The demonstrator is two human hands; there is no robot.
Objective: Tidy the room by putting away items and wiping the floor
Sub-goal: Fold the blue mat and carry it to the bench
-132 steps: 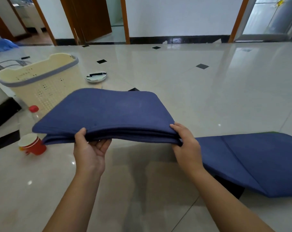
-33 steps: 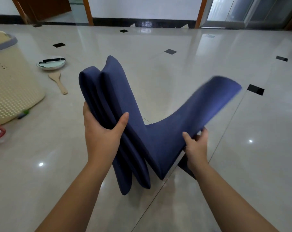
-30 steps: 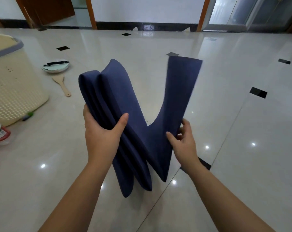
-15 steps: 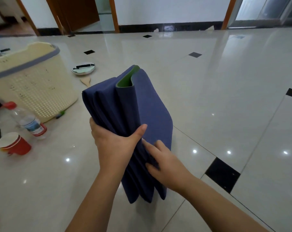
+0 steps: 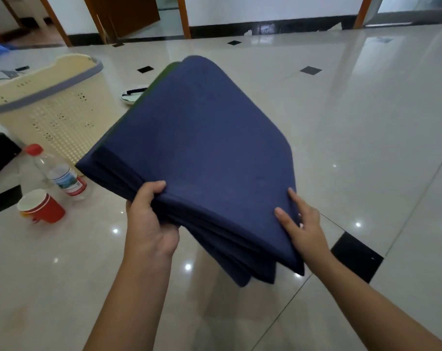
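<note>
Both hands, I note, carry the folded blue mat clear of the floor: left hand grips its layered near edge, right hand presses flat-fingered on top, seemingly to stop folds springing open.

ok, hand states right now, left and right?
Left hand: grips the folded blue mat at its near edge.
Right hand: open, straight fingers pressing on the mat's top.
</note>
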